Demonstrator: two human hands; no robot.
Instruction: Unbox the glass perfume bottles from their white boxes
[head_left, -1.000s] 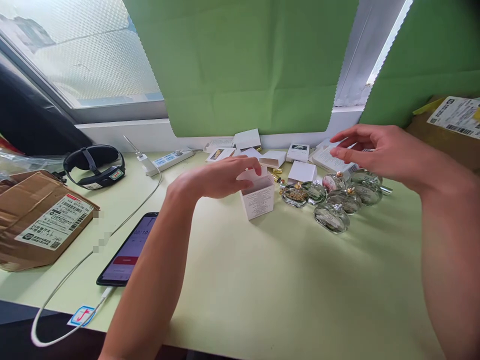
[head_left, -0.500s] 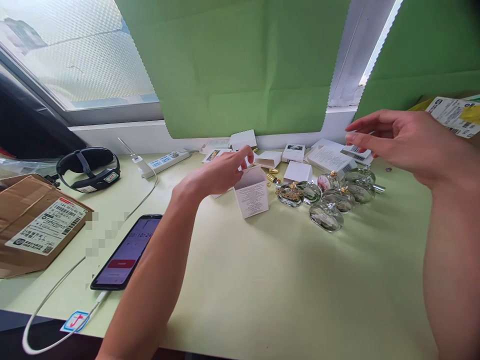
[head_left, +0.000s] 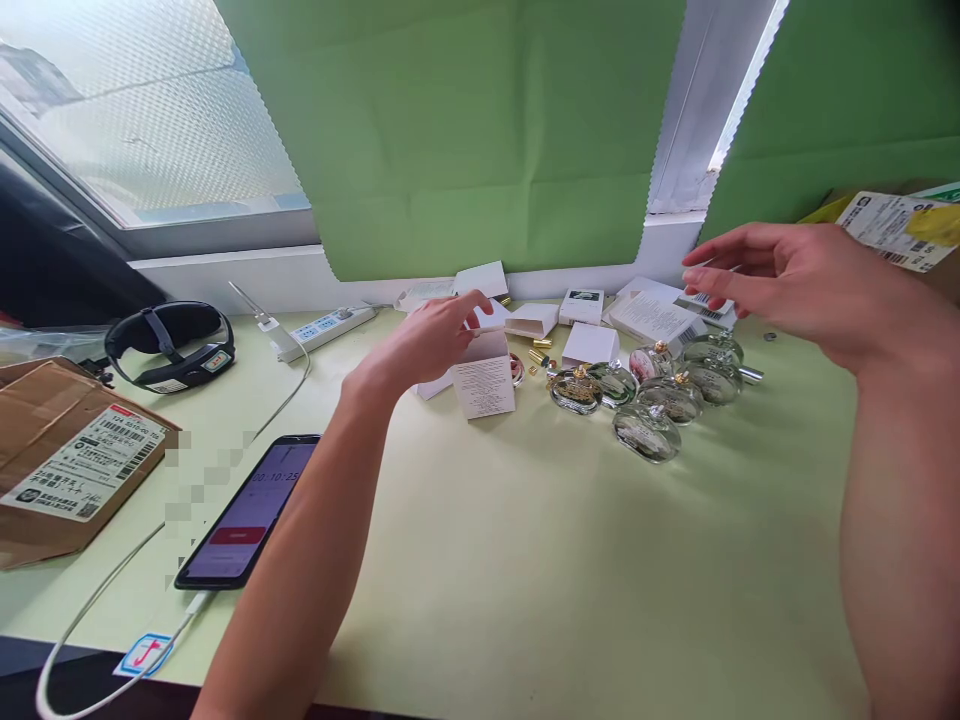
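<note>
My left hand point(head_left: 424, 342) reaches to the far middle of the table, fingertips on the top back edge of a small upright white box point(head_left: 486, 385) with printed text on its front. The box's lid is down. My right hand point(head_left: 780, 280) hovers with spread fingers and holds nothing. It hangs above a cluster of several round glass perfume bottles point(head_left: 646, 430) with gold caps and some flat white cartons point(head_left: 654, 316).
More small white boxes point(head_left: 589, 345) and gold caps lie along the green backdrop. A phone point(head_left: 251, 510) on a white cable lies at the left. A cardboard parcel point(head_left: 67, 470), a black headband device point(head_left: 169, 345) and a power strip point(head_left: 326, 325) sit further left. Another parcel point(head_left: 892, 225) stands at far right.
The box's top flap went from open to closed under my left fingers. The box slid a little left. My right hand lifted slightly and drew back to the right.
</note>
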